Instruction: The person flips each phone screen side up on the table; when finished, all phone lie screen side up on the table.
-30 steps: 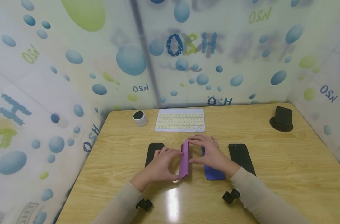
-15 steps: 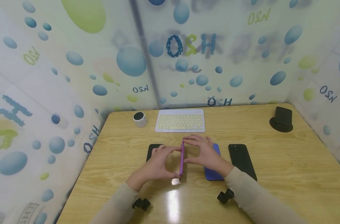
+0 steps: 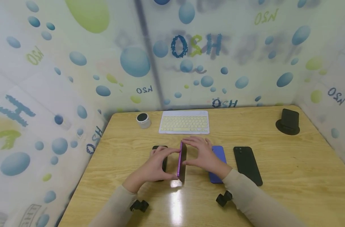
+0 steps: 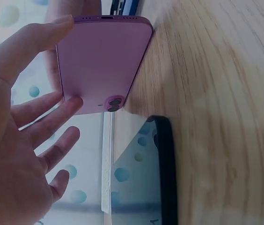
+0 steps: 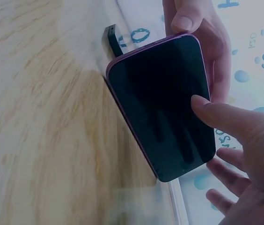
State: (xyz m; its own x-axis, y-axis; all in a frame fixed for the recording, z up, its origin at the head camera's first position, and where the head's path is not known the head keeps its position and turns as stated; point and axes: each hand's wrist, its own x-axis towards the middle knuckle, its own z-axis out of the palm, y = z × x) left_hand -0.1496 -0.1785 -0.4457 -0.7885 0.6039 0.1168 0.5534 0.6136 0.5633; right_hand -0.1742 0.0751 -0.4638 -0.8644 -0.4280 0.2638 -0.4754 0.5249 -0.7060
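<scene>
Both hands hold a pink-purple phone (image 3: pixel 182 164) that stands on its long edge on the wooden table. My left hand (image 3: pixel 155 165) has its thumb on the near short end and its forefinger near the far end; the other fingers spread loosely in the left wrist view. The phone's pink back (image 4: pixel 99 65), with a two-lens camera, faces that palm. My right hand (image 3: pixel 203 154) presses its thumb on the dark screen (image 5: pixel 157 108), fingers at the far end. Partly hidden behind the left hand lies a black phone (image 3: pixel 165 164). A blue phone (image 3: pixel 220 154) lies under the right hand.
Farther right lies another black phone (image 3: pixel 247 164), flat. A white keyboard (image 3: pixel 184 122) and a small white speaker (image 3: pixel 144 121) are at the back. At the back right corner stands a black stand (image 3: pixel 288 121) on a round base. Patterned walls enclose the table.
The pink-purple phone has shifted left and turned, so its dark screen now shows on the right in the head view. Both hands have moved left with it, still holding it.
</scene>
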